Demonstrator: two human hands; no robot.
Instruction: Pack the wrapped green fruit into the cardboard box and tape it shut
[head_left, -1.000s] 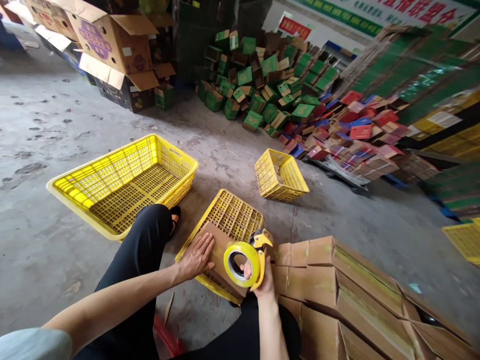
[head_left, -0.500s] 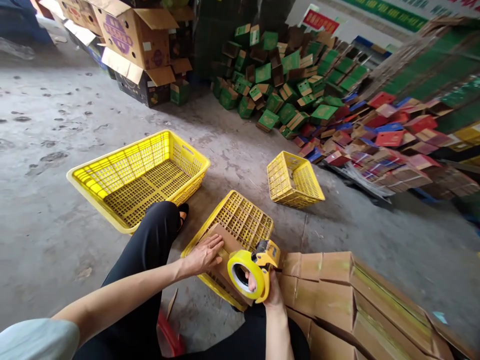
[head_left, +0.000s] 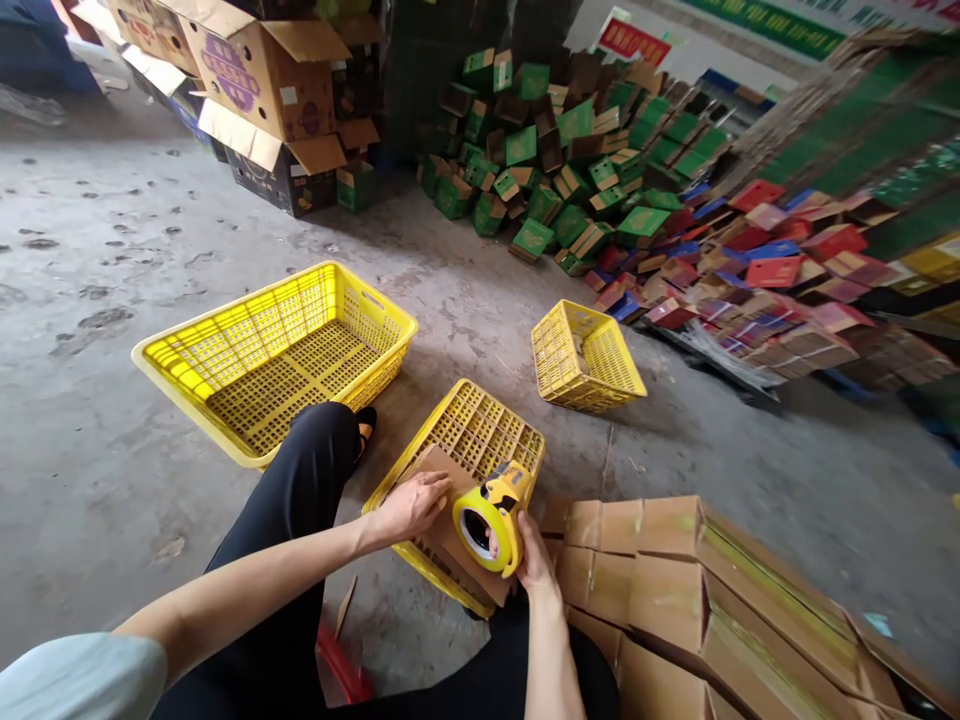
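Note:
My right hand point(head_left: 534, 560) is wrapped round a yellow tape dispenser point(head_left: 508, 487) fitted with a big roll of tape point(head_left: 463, 500); a fingertip shows through the core. Beneath it, a flat brown cardboard piece point(head_left: 433, 462) lies across an upturned yellow crate point(head_left: 480, 425). Over the cardboard, my left hand point(head_left: 411, 508) has its fingers bent and drawn together; whether they pinch anything is hidden. The dispenser's head sits low over the cardboard, right of my left hand. From this angle I cannot tell whether they touch.
Folded brown boxes point(head_left: 667, 590) are stacked at my right. A large yellow basket point(head_left: 300, 370) stands left, a smaller yellow crate point(head_left: 585, 355) ahead. Farther off are heaps of green boxes point(head_left: 532, 235) and red-and-blue boxes point(head_left: 776, 270). Something red point(head_left: 341, 660) lies by my leg.
My right hand has moved the tape dispenser a little left and up, closer to my left hand. My left hand's fingers, stretched flat on the cardboard before, are now curled.

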